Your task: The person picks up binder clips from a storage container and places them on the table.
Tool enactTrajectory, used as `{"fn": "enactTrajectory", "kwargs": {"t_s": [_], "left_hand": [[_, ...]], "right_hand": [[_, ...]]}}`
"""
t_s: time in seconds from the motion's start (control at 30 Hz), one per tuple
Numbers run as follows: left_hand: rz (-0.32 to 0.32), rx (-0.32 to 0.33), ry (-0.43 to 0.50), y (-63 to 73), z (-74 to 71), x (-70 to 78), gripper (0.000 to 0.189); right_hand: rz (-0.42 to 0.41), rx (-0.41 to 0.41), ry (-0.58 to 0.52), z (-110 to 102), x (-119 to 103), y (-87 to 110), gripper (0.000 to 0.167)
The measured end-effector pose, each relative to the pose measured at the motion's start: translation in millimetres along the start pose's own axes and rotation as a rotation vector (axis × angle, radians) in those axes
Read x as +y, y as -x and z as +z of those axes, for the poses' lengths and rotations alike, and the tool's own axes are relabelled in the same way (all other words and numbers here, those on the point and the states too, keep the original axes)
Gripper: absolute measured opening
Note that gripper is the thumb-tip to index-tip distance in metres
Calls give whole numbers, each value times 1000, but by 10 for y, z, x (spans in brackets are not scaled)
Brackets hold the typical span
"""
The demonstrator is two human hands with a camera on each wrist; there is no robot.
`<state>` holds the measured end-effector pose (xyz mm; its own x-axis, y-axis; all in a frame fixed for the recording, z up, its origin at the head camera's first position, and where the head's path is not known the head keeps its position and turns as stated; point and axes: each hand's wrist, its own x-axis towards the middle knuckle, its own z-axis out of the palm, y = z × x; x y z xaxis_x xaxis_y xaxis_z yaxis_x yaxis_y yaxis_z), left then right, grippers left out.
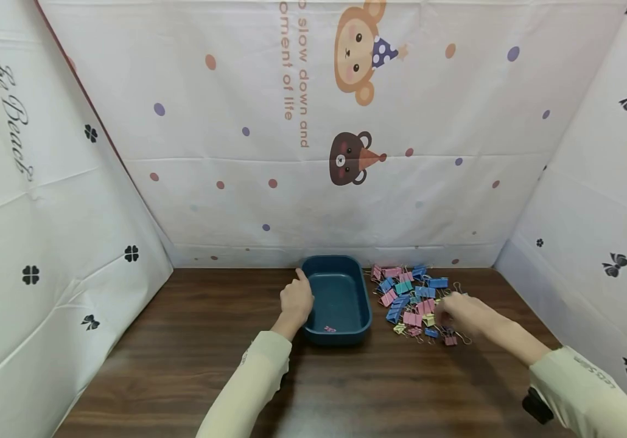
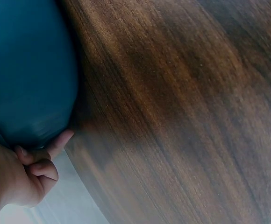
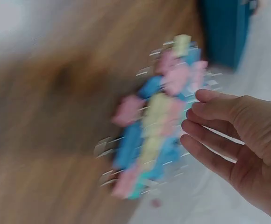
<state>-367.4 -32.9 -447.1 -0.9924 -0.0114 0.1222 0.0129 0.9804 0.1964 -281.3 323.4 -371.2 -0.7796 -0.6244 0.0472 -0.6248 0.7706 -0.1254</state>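
Observation:
A dark teal plastic bin [image 1: 338, 260] stands on the table, with small pink clips [image 1: 330, 329] lying at its near end. At the bin's left side is my left hand [image 1: 296, 301], gripping the rim, index finger stretched forward and the other fingers curled. Right of the bin spreads a pile of binder clips [image 1: 425, 292] in pink, blue, yellow and teal. Over the right side of this pile hovers my right hand [image 1: 464, 311]. Its slightly bent fingers [image 3: 209, 145] show nothing between them in the right wrist view, where the clips are blurred.
The dark wooden table [image 1: 209, 365] bears the bin and clips. A white printed sheet [image 1: 226, 213] rises at its back edge, and similar sheets stand at the left and right. One pink clip [image 1: 450, 340] lies at the pile's near right corner.

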Motion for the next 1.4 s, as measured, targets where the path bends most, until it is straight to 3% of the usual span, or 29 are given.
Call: {"fn": "enactTrajectory", "kwargs": {"t_s": [0.17,0.3,0.43,0.6,0.67,0.77,0.83,0.97,1.1,1.4], "left_hand": [[-5,-3,7,-11,-9,-15,81],[2,-9,15,-9,-22,-6,82],[4,-3,13,-1,-23,-5,82],[1,18,-6,-3,-33,-33,81],[2,22,-7,-2,-42,-39,81],[9,19,3,1,-43,-38,82],[12,12,14,5,-37,-28,82],[13,8,19,15,-20,-6,83],[16,7,10,16,-17,-6,83],[11,8,-13,4,-24,-3,84]], "right_hand": [[-63,63,15,-255,-330,-321,27],[-115,57,18,-334,-580,-639,19],[-109,-55,-11,-280,-744,-1029,9],[-70,-246,-85,-74,-906,-1587,13],[-26,-341,-132,26,-974,-1780,16],[110,-515,-227,151,-1072,-1988,22],[222,-624,-276,200,-1123,-2070,27],[393,-766,-263,246,-1182,-2187,38],[435,-839,-179,295,-1197,-2308,38],[479,-832,-119,368,-1164,-2407,25]]}}
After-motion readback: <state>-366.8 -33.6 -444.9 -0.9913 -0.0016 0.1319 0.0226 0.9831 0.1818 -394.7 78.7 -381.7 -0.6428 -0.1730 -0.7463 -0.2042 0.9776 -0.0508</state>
